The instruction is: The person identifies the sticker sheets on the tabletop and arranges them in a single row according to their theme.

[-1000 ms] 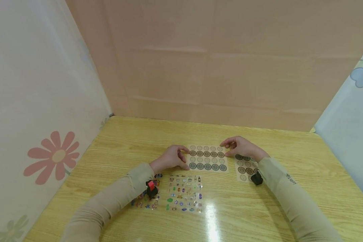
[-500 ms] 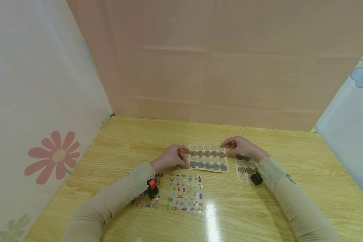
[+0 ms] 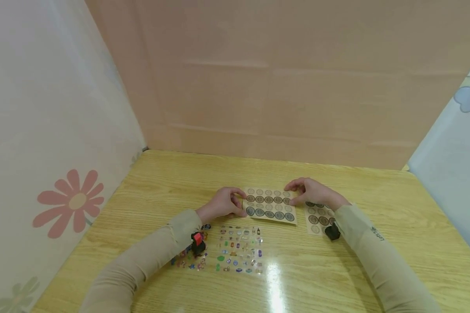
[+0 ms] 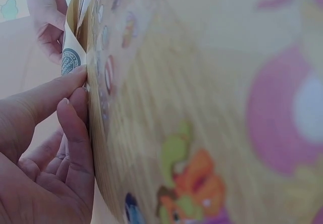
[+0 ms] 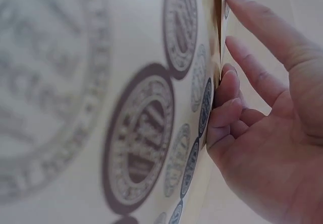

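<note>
A cream sheet of round stickers (image 3: 269, 207), printed in rows of pale, brown and dark circles, lies between both hands in the head view. My left hand (image 3: 224, 202) holds its left edge, the thumb at the near corner and a finger farther back. On the right edge, my right hand (image 3: 312, 191) grips with thumb and fingers bent around the side. The sheet's near edge bows up slightly off the table. In the left wrist view, the sheet's edge (image 4: 73, 57) curls up at my fingertips. The right wrist view has my right fingers (image 5: 224, 114) at the raised edge.
A second sheet of round stickers (image 3: 314, 222) lies partly under my right wrist. Nearer, a clear sheet of small colourful stickers (image 3: 239, 251) and another colourful sticker sheet (image 3: 197, 263), partly hidden by my left forearm, lie on the wooden table (image 3: 309, 278). A beige wall covering (image 3: 266, 108) stands behind.
The sheet of round stickers has bowed, its near edge lifting a little and its right part shifting slightly. My right thumb has moved slightly left onto the edge. The other sheets stay put.
</note>
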Action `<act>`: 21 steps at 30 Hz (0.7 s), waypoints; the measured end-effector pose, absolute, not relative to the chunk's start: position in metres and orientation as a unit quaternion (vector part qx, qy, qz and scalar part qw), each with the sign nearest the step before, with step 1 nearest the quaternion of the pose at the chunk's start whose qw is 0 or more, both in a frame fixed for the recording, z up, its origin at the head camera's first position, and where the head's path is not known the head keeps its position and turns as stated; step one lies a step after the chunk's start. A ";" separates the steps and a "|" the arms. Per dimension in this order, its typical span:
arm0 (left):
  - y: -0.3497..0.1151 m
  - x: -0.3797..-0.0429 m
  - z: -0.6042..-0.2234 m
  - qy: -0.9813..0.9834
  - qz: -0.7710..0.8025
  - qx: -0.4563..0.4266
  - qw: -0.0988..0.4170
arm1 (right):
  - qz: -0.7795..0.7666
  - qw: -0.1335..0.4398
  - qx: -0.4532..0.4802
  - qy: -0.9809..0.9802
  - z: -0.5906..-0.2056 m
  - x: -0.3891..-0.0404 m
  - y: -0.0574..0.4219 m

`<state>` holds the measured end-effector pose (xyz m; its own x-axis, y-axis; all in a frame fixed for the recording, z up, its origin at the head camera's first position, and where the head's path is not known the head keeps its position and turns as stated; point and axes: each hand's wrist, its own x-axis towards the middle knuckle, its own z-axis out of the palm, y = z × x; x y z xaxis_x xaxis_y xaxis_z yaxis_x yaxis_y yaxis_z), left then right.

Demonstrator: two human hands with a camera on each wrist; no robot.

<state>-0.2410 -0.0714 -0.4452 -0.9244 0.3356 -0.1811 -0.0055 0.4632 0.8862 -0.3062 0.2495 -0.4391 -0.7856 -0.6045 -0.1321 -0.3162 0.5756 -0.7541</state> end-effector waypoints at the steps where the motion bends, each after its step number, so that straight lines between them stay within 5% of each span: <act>1: -0.071 -0.241 -0.445 0.840 0.507 0.098 0.167 | -0.371 0.187 -0.269 0.869 -0.439 -0.306 0.249; 21: -0.071 -0.241 -0.446 0.842 0.502 0.107 0.168 | -0.362 0.194 -0.268 0.871 -0.433 -0.300 0.242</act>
<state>-0.2410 -0.0711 -0.4455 -0.9210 0.3478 -0.1754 0.0108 0.4729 0.8811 -0.3000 0.2418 -0.4331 -0.7810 -0.6080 -0.1428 -0.3274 0.5932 -0.7355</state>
